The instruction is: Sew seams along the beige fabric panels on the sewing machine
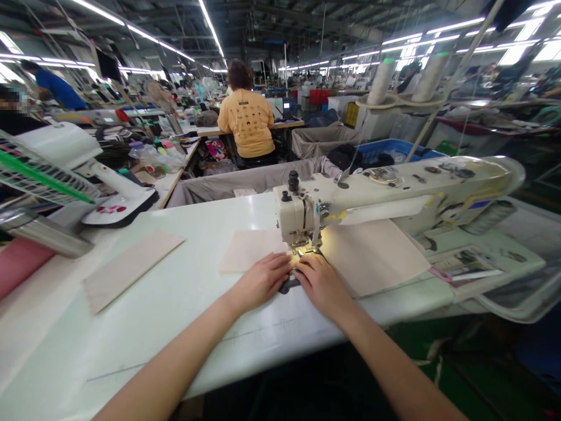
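Note:
My left hand [268, 276] lies just left of the needle area of a white sewing machine [302, 213], fingers bent and close together on beige fabric. My right hand [322, 285] is across from it, with curled fingertips close to the lit presser foot [309, 251]. Both hands grip the fabric's near edge, though the fingertips partly hide the hold. One pale beige fabric piece [249, 248] extends behind my left hand. A larger beige fabric panel [374, 257] lies under the machine arm, right of my right hand. Between the hands a dark plate [287, 286] shows.
A folded beige strip [134, 266] lies on the left of the pale table [197, 327]. Beyond it stand a metal flask [46, 231] and a white fan [65, 149]. At right is a tray of small tools [467, 266]. A person in a yellow shirt [249, 123] sits ahead.

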Available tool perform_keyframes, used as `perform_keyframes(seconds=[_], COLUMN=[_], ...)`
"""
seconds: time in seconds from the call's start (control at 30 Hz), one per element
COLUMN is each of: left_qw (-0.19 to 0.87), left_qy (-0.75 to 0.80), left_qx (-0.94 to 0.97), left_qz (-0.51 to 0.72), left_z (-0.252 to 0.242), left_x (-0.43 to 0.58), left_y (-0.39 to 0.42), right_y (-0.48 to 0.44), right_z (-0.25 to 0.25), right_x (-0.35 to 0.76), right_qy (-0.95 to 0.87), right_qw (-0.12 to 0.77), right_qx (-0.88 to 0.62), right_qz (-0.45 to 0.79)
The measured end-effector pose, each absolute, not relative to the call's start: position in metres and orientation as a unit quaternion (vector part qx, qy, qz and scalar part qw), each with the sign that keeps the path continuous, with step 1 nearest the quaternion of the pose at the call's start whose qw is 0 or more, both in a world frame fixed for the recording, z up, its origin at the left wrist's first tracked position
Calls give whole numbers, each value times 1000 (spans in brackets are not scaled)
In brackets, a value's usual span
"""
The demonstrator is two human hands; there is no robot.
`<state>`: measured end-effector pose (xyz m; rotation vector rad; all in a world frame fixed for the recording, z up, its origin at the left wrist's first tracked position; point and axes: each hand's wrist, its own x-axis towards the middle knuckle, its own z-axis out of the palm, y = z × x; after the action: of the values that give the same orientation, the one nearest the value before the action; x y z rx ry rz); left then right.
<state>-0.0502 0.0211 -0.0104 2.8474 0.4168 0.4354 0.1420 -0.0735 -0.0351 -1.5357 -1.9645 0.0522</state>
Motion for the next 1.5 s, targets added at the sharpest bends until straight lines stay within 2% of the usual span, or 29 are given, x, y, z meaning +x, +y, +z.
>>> perform_keyframes(seconds=[0.17,0.4,0.57,0.9,1.2,1.27,1.43,1.5], left_qw=[122,121,124,46,55,64,80,50], left_qy=[150,152,150,308,371,413,544,539], left_qx=[968,967,966,945,924,900,675,679], left_qz=[156,162,169,95,76,128,493,496], left_z=[-12,-11,-15,-22,12,24,32,21], left_x=[-46,-42,-43,-50,-67,-74,-102,-110], left_y=[44,58,57,47,22,28,38,33], right_y=[-66,-86,-87,-98,-99,-98,-99,-100], right_z=[-37,-46,-44,-38,-39,-39,-38,-38], right_x=[139,138,138,133,137,138,136,136], right_qy=[-727,-711,-716,-698,-681,-678,-666,-658], right_qw=[315,368,363,410,436,444,452,461], right_qx=[-610,-599,-595,-587,-587,-585,-592,-593], right_qz=[9,14,21,-14,16,23,39,52])
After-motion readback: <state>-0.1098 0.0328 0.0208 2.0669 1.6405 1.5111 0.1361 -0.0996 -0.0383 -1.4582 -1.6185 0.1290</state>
